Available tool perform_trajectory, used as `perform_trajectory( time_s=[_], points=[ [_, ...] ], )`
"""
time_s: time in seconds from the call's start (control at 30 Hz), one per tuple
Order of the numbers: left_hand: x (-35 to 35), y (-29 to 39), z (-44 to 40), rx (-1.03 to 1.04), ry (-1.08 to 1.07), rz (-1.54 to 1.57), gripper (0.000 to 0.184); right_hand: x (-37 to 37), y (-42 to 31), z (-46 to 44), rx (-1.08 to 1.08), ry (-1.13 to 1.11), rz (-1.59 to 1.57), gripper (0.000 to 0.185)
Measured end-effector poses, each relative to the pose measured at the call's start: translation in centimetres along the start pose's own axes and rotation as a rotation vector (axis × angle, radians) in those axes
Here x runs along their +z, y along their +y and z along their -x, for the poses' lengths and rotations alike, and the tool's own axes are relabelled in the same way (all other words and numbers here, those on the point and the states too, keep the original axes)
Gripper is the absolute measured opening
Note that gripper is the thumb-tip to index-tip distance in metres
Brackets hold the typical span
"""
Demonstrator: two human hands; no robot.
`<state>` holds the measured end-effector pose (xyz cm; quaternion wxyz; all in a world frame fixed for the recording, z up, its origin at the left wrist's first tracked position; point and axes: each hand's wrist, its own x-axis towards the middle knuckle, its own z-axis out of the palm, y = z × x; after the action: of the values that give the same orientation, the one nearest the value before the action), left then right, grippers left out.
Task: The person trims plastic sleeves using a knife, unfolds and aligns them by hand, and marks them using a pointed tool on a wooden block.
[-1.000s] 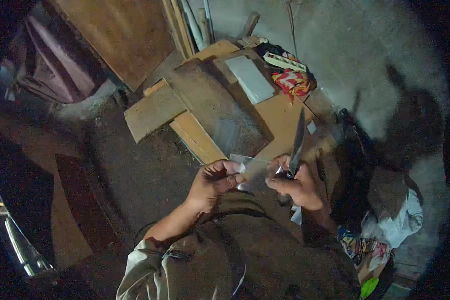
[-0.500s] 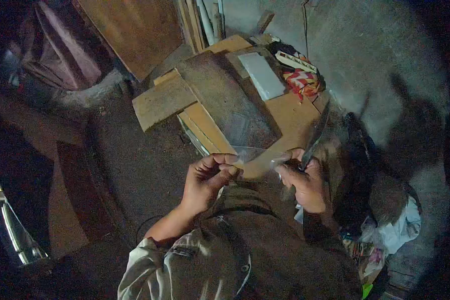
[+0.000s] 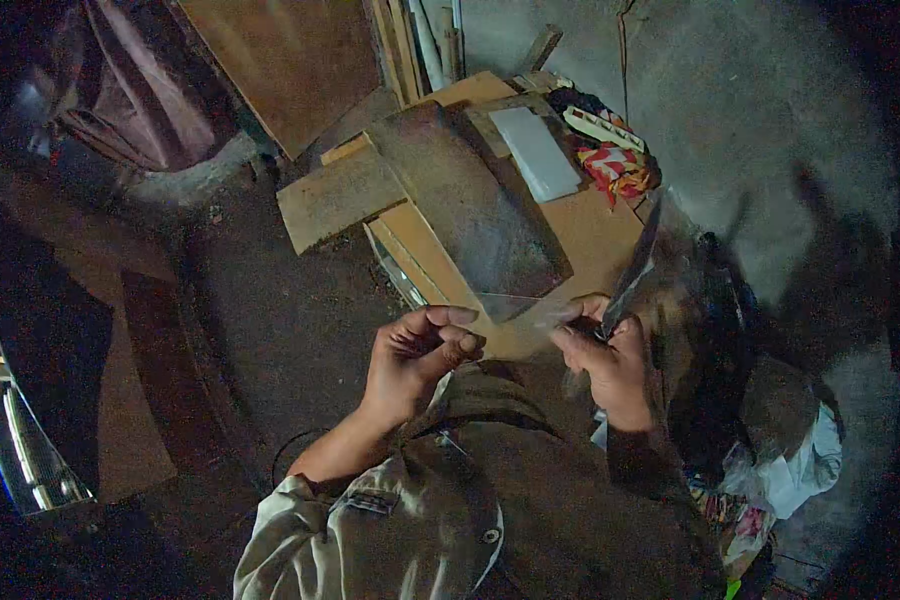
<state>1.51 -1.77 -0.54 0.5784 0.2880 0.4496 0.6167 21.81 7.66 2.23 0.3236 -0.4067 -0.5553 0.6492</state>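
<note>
Between my two hands stretches a thin clear plastic piece [image 3: 518,318], see-through and hard to make out. My left hand [image 3: 422,350] pinches its left end between thumb and fingers. The right end is at the fingertips of my right hand [image 3: 605,350], which also holds a knife [image 3: 637,265] with a dark blade pointing up and away. The knife's handle is mostly hidden in my right palm. Beyond my hands lies a dark, worn board [image 3: 470,200] on top of brown sheets.
A white flat stack [image 3: 536,155] rests on the far sheets beside a red and yellow cloth [image 3: 615,170] and a pale slotted strip [image 3: 604,129]. Wooden boards [image 3: 345,200] lie at the left. Plastic bags [image 3: 800,465] sit at the lower right, near a grey wall.
The view has shifted, so the boards appear farther right and slightly higher. Both hands keep their hold, with the knife still in my right hand and the clear piece between them.
</note>
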Motion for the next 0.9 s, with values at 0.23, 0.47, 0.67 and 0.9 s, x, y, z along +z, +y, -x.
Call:
perform_trajectory(
  time_s=[0.23, 0.47, 0.67, 0.9],
  points=[
    [0.0, -0.3, 0.0, 0.048, 0.001, -0.025, 0.023, -0.2, 0.2, 0.1, -0.028, -0.003, 0.009, 0.021],
    [0.2, 0.1, 0.3, 0.025, 0.02, -0.044, 0.019, -0.3, 0.5, 0.0, -0.008, 0.011, 0.022, 0.02],
    [0.1, 0.1, 0.6, 0.053, 0.055, -0.13, 0.01, -0.4, 1.0, 0.0, -0.064, -0.013, -0.003, 0.02],
    [0.2, 0.2, 0.6, 0.45, 0.016, -0.294, 0.007, 0.1, 1.0, 0.2, -0.013, -0.058, -0.341, 0.028]
  ],
)
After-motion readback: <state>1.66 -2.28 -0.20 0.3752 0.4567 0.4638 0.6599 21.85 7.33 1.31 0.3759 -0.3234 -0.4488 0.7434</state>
